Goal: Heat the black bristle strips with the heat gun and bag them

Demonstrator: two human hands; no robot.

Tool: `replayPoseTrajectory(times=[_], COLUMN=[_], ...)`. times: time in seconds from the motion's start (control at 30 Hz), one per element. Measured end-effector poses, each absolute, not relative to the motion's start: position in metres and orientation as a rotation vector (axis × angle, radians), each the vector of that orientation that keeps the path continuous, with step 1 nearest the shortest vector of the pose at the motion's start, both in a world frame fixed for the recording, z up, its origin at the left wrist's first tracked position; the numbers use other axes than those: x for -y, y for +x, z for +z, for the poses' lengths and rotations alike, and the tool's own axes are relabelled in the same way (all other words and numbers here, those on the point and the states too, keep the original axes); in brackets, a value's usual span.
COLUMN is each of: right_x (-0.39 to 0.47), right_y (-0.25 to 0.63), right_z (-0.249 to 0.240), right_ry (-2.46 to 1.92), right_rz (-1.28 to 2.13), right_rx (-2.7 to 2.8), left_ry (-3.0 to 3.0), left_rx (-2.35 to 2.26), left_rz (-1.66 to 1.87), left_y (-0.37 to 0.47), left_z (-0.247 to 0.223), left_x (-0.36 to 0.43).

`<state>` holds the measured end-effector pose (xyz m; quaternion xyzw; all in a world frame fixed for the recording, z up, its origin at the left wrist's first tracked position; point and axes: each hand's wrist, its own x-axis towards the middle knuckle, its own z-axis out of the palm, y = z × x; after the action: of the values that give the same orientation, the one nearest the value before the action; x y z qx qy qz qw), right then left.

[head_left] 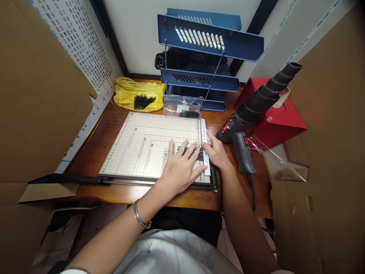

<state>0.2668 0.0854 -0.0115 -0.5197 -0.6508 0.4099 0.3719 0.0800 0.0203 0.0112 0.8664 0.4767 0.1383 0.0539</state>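
A cream paper cutter (122, 152) with printed size grids lies on the wooden table. Its black-handled blade arm (71, 179) is down along the near edge. My left hand (182, 167) lies flat with fingers spread over a row of thin black strands (202, 154), partly hidden beneath it. Against the silver guide strip (203, 131) on the cutter's right side, my right hand (218, 152) is closed, its thumb on the strip. Anything inside its curled fingers is hidden.
Behind the cutter are a yellow plastic bag (122, 93) with black strands (142, 101) on it, and a clear bag (171, 104) holding more. A blue tray rack (196, 78) stands at the back. To the right are a heat gun (242, 133) and a red box (288, 118). Cardboard (316, 160) flanks the table.
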Motion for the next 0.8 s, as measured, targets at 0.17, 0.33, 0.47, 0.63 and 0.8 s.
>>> replayPoseTrajectory(times=[0.17, 0.33, 0.47, 0.63, 0.8], right_x=[-0.085, -0.086, -0.086, -0.085, -0.086], right_y=[0.267, 0.267, 0.267, 0.266, 0.265], right_z=[-0.012, -0.014, -0.013, -0.011, -0.010], right_ry=[-1.335, -1.341, -1.339, -1.332, -1.338], right_rz=[1.041, 1.035, 1.027, 1.020, 1.020], right_rx=[1.668, 1.668, 1.668, 1.673, 1.675], left_ry=[2.628, 2.667, 2.693, 2.700, 2.702], left_rx=[-1.452, -1.413, -1.390, -1.437, -1.426], left_rz=[0.449, 0.411, 0.395, 0.415, 0.416], left_y=[0.080, 0.084, 0.085, 0.080, 0.082], left_z=[0.012, 0.014, 0.014, 0.011, 0.007], left_x=[-0.020, -0.020, -0.015, -0.003, 0.000])
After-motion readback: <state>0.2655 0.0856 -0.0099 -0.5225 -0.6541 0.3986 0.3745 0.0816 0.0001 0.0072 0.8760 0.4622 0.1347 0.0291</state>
